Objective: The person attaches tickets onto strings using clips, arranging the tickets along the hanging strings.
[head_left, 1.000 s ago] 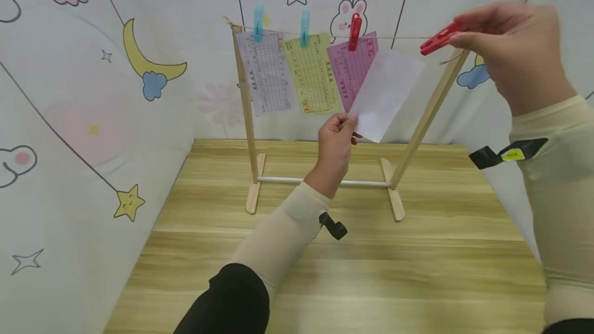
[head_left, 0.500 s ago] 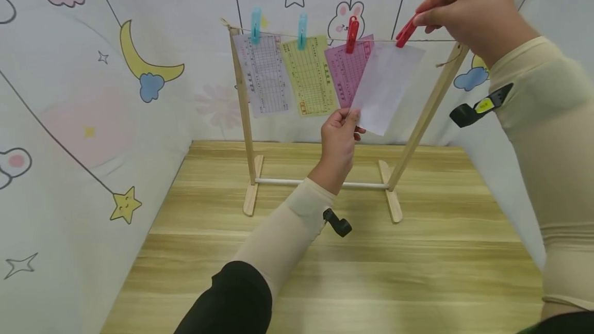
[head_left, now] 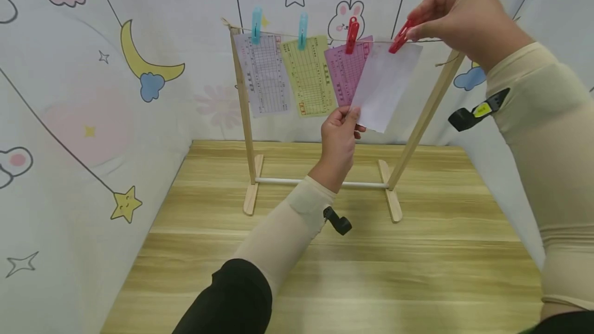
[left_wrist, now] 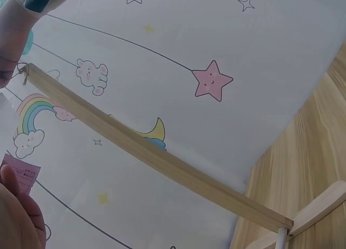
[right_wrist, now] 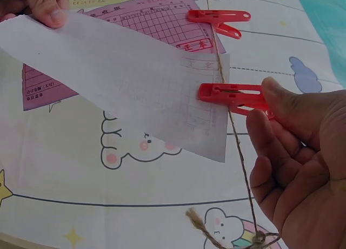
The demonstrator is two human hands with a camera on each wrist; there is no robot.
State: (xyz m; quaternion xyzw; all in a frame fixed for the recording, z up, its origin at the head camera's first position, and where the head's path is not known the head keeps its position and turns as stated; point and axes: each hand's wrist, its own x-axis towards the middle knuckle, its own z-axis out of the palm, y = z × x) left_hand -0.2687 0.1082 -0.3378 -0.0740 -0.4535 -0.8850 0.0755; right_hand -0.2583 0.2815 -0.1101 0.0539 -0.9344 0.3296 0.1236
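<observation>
My left hand [head_left: 339, 140] pinches the lower left corner of a sheet of white paper [head_left: 389, 89] between thumb and fingers. The sheet hangs tilted, its upper end up at the twine [right_wrist: 238, 143], faint print showing through. My right hand [head_left: 471, 17] pinches the handles of a red clothespin [right_wrist: 230, 95]; its nose lies over the paper's top edge and the twine in the right wrist view. A pink form slip [head_left: 343, 72], partly behind the white sheet, hangs from another red clothespin [head_left: 352, 35]. The left wrist view catches only part of the left hand [left_wrist: 21, 219].
Left of the pink slip, a yellow slip [head_left: 310, 79] and a lilac-white slip [head_left: 265, 77] hang from light blue clothespins [head_left: 302, 31]. A wooden frame [head_left: 427, 117] carries the twine and stands on the wood-grain table [head_left: 352, 272]. Behind is a cartoon-print cloth [head_left: 93, 117].
My right hand has moved left with the red clothespin, from beside the paper to its top edge, dipping slightly at the end. The left hand keeps its pinch, having shifted very little.
</observation>
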